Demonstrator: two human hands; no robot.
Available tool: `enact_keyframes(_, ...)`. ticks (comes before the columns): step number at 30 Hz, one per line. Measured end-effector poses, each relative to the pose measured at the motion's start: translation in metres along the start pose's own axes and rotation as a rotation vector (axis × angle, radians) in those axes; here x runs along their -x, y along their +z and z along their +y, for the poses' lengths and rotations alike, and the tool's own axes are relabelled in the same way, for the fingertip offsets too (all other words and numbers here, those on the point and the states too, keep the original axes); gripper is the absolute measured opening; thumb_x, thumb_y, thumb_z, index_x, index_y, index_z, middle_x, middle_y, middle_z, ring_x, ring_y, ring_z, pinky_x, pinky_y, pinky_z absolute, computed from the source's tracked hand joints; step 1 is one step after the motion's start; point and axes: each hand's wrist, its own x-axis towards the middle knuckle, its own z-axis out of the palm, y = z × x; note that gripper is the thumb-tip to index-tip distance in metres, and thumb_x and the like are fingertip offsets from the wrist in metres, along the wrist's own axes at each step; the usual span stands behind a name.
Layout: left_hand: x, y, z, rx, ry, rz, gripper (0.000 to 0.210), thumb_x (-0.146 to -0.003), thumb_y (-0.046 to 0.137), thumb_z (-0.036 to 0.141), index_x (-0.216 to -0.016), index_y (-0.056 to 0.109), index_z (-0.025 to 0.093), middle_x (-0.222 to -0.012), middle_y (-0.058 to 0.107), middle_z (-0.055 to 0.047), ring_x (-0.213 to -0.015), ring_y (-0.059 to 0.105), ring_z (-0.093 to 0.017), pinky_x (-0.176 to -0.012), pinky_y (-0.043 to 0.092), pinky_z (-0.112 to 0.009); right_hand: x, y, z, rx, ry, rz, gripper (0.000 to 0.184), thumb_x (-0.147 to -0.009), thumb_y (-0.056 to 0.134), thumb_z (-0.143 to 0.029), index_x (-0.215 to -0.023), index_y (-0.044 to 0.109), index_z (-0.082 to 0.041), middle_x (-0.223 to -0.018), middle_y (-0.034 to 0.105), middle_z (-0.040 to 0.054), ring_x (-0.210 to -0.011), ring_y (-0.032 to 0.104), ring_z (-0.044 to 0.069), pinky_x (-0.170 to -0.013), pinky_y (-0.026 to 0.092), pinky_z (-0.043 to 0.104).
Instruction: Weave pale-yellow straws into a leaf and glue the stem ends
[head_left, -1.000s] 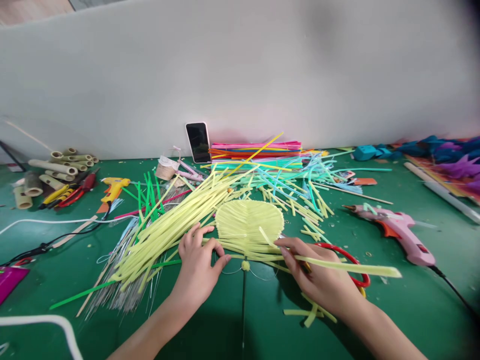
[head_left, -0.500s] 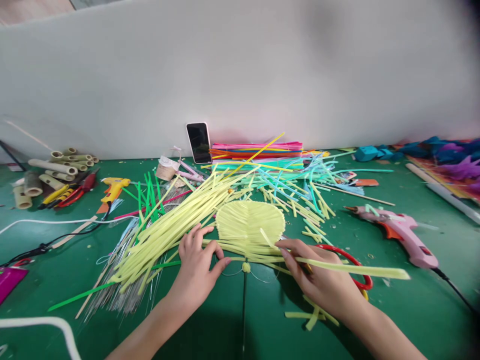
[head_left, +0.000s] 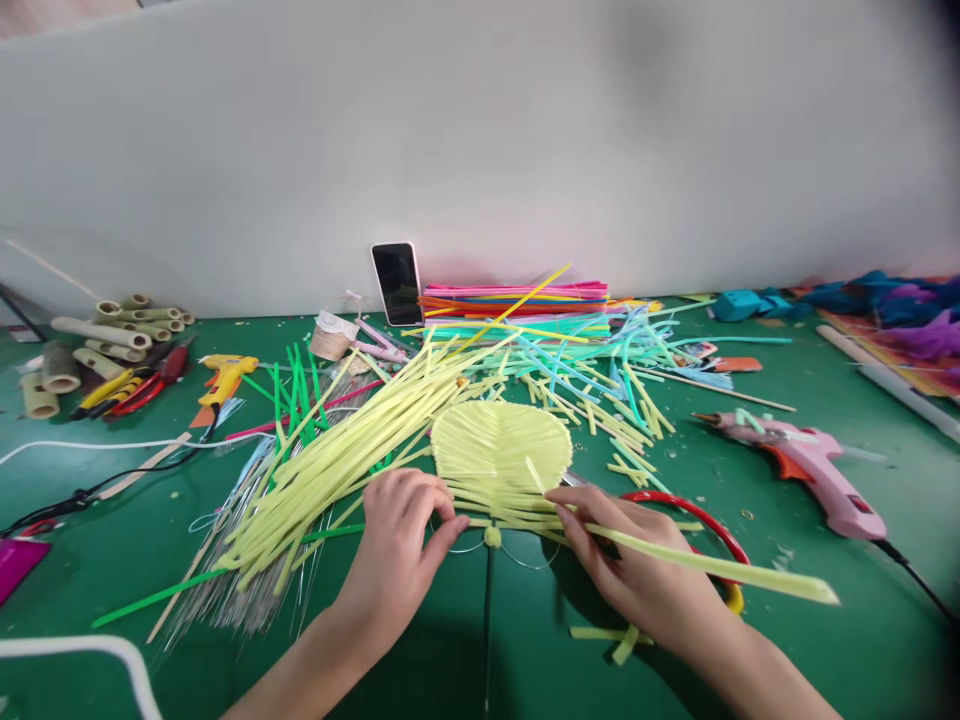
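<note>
A leaf shape covered in pale yellow pipe cleaners (head_left: 501, 440) lies at the middle of the table, with a wire outline and a small yellow ball (head_left: 492, 537) at its lower end. My left hand (head_left: 405, 525) is closed at the leaf's lower left edge, thumb and finger pinching a pipe cleaner there. My right hand (head_left: 637, 555) grips a long pale yellow pipe cleaner (head_left: 750, 573); its short end points up over the leaf, and the rest runs out to the right. Red and yellow handled scissors (head_left: 724, 525) are under the right hand; I cannot tell whether it holds them.
Loose yellow pipe cleaners (head_left: 337, 460) lie over thin wires to the left. A pink glue gun (head_left: 814, 465) lies right, a yellow one (head_left: 225, 378) left. Behind are a phone (head_left: 397, 283) and coloured pipe cleaners (head_left: 517, 300). Bamboo pieces (head_left: 112, 345) sit far left.
My left hand has shifted slightly right along the leaf's lower edge, its fingers drawn closer together. The right hand has moved slightly, and the outer end of its pipe cleaner has dropped.
</note>
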Motion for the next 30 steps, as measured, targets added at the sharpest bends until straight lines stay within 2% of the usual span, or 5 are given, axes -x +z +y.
enact_keyframes(4,0.002,-0.001,0.0,0.059,-0.046,0.04,0.016,-0.098,0.051,0.028,-0.083,0.05,0.024,-0.081,0.063,-0.001,-0.079,0.058,-0.02,-0.075,0.043,-0.035,0.0,0.001,-0.007,-0.04,0.009,0.007,0.016,-0.098,0.048,-0.026,-0.109,0.059,-0.023,-0.09,0.074,0.004,-0.075,0.071,0.016,-0.065,0.051,0.025)
enact_keyframes(13,0.002,-0.004,-0.003,0.214,-0.167,0.215,0.014,-0.096,0.054,0.03,-0.083,0.052,0.023,-0.075,0.063,0.0,-0.073,0.061,-0.017,-0.068,0.049,-0.029,0.0,-0.005,-0.02,-0.241,0.197,-0.026,0.019,-0.099,0.049,-0.037,-0.104,0.062,-0.024,-0.053,0.05,-0.0079,-0.044,0.049,0.011,-0.048,0.039,0.023)
enact_keyframes(18,0.003,-0.004,-0.005,0.355,-0.187,0.242,0.011,-0.096,0.052,0.027,-0.086,0.051,0.023,-0.074,0.062,0.001,-0.071,0.063,-0.015,-0.067,0.051,-0.026,-0.002,-0.003,-0.025,-0.344,0.269,-0.075,0.023,-0.097,0.051,-0.041,-0.087,0.062,-0.024,-0.056,0.057,-0.0042,-0.046,0.05,0.012,-0.045,0.038,0.023)
enact_keyframes(22,0.004,-0.002,-0.004,0.445,-0.164,0.129,0.008,-0.096,0.054,0.028,-0.09,0.051,0.024,-0.08,0.063,0.001,-0.076,0.064,-0.014,-0.071,0.051,-0.025,-0.001,0.0,-0.028,-0.403,0.262,-0.106,0.018,-0.097,0.05,-0.038,-0.093,0.06,-0.025,-0.07,0.065,-0.0002,-0.056,0.059,0.015,-0.047,0.043,0.024)
enact_keyframes(30,-0.003,-0.001,-0.002,0.45,-0.187,-0.116,0.012,-0.097,0.054,0.03,-0.101,0.063,0.024,-0.091,0.07,-0.001,-0.081,0.066,-0.015,-0.071,0.052,-0.024,-0.001,-0.002,-0.025,-0.282,0.123,-0.071,0.02,-0.102,0.039,-0.028,-0.099,0.059,-0.026,-0.081,0.067,-0.0003,-0.069,0.063,0.015,-0.063,0.047,0.026)
